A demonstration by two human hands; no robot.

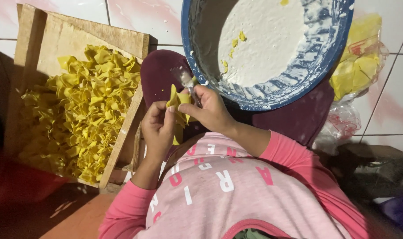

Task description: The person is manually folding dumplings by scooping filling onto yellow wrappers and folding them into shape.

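Midway, it seems: many folded pieces done, more wrappers waiting.
Both hands meet at frame centre: the left hand pinches a yellow wrapper, the right hand grips a small utensil against it. At left, a wooden tray holds a heap of folded pieces; the blue-rimmed bowl crowds close above, and a bag of wrappers lies at right.
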